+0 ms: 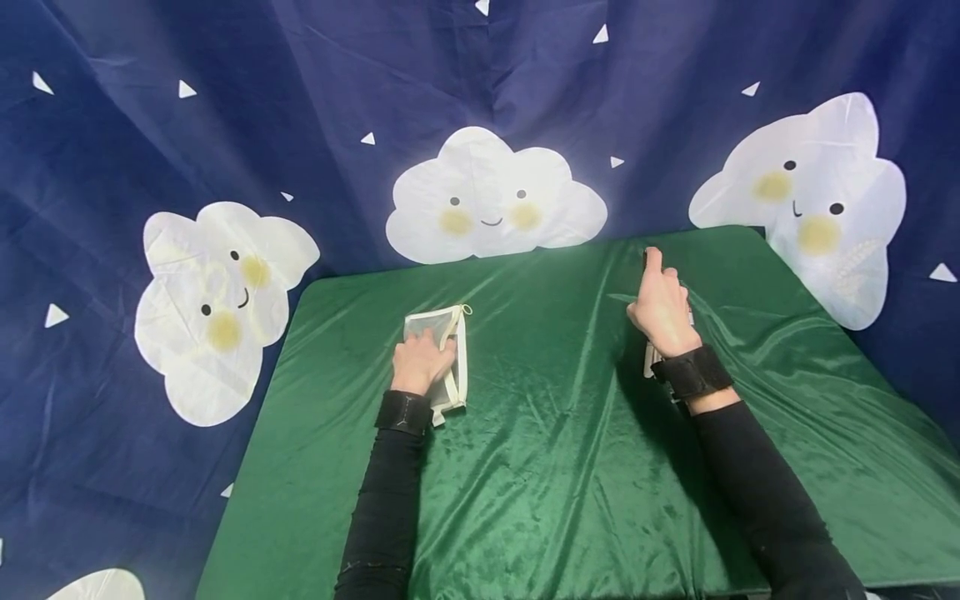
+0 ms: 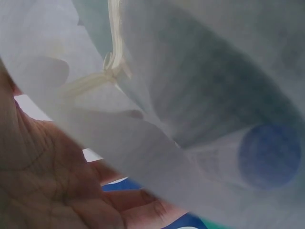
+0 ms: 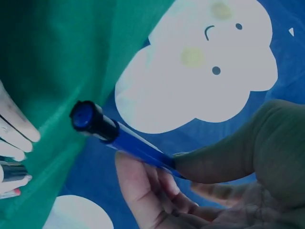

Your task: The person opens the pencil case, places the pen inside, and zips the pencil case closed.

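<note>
My left hand holds a see-through pouch with cream edging and a zip, lying on the green cloth. In the left wrist view the pouch's hazy fabric fills much of the picture, the palm and fingers beside and partly behind it. Through the fabric shows a white cylinder with a blue end. My right hand, raised over the right side of the table, pinches a blue marker pen between thumb and fingers. Its dark cap end points away from the hand.
Several white pens lie on the cloth beneath the right hand, mostly hidden by it in the head view. A wrinkled green cloth covers the table. Behind it hangs a dark blue curtain printed with white clouds.
</note>
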A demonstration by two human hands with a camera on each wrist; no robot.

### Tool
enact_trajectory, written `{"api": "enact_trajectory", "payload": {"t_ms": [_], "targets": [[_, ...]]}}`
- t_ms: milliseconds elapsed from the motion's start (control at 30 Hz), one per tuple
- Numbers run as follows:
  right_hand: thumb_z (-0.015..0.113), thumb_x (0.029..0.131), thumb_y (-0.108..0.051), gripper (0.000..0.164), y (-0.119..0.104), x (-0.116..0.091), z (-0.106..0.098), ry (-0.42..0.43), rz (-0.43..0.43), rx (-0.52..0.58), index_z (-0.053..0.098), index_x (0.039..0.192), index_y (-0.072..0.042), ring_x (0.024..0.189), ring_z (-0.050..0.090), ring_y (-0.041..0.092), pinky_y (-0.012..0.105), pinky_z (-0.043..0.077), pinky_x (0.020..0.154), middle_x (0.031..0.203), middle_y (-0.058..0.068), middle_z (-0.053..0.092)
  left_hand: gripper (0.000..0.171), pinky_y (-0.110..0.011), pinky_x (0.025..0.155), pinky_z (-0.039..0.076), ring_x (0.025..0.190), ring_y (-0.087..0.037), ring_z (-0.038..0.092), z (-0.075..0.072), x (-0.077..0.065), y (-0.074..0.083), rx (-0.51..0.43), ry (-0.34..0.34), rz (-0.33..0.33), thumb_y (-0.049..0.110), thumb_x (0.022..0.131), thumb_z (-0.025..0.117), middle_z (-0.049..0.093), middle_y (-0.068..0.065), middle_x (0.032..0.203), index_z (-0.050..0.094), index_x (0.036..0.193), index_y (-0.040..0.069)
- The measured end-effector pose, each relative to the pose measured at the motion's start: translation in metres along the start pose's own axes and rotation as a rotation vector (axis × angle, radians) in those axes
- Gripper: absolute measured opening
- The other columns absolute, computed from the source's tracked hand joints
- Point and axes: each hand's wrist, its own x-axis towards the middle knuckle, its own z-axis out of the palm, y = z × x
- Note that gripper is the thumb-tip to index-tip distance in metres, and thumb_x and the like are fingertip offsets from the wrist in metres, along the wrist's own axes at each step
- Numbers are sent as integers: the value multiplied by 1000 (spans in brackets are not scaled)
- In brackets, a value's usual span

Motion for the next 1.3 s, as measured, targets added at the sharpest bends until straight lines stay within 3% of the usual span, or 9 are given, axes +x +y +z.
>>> {"api": "enact_trajectory", "payload": {"t_ms": [133, 300, 433, 567, 867, 1300], "targets": [[48, 81, 6, 93, -5, 6, -2, 51, -31, 29, 9, 163, -14, 70, 46, 42, 45, 36, 60, 110, 39, 50, 69, -56, 107, 44, 132, -51, 51, -1, 0, 0, -3, 4, 0, 49, 99, 35, 50, -32, 146, 47, 144, -2], [48, 78, 8, 101, -15, 15, -4, 63, -27, 74, 3, 164, -18, 85, 46, 46, 55, 38, 76, 109, 37, 49, 68, -56, 107, 44, 131, -50, 52, -1, 0, -1, -9, 5, 1, 49, 99, 35, 51, -32, 145, 48, 143, -2], [48, 77, 7, 99, -22, 21, -3, 44, -23, 77, 5, 164, -12, 95, 47, 49, 60, 37, 85, 114, 39, 50, 69, -56, 107, 44, 132, -50, 52, 0, 0, -1, -9, 1, 5, 49, 99, 34, 52, -32, 145, 48, 144, -2], [46, 78, 7, 95, -27, 27, 2, 28, -27, 78, 5, 163, -8, 91, 46, 47, 55, 36, 79, 110, 38, 51, 71, -56, 107, 45, 132, -50, 51, 0, 1, -1, -6, 1, 7, 50, 100, 34, 50, -33, 146, 46, 146, -3], [46, 89, 2, 79, -41, 46, 26, 120, 10, 169, 14, 161, -14, 97, 55, 47, 62, 43, 93, 108, 30, 57, 69, -55, 108, 43, 133, -49, 51, -2, 0, -2, -7, -8, 0, 49, 100, 33, 50, -32, 146, 46, 146, -2], [52, 91, -7, 75, -73, 62, 61, 77, 182, 348, 16, 156, -23, 79, 54, 33, 45, 46, 74, 82, 4, 53, 68, -56, 108, 44, 133, -49, 51, -1, 0, -2, -9, 13, -1, 47, 101, 35, 49, -32, 147, 46, 147, -2]]}}
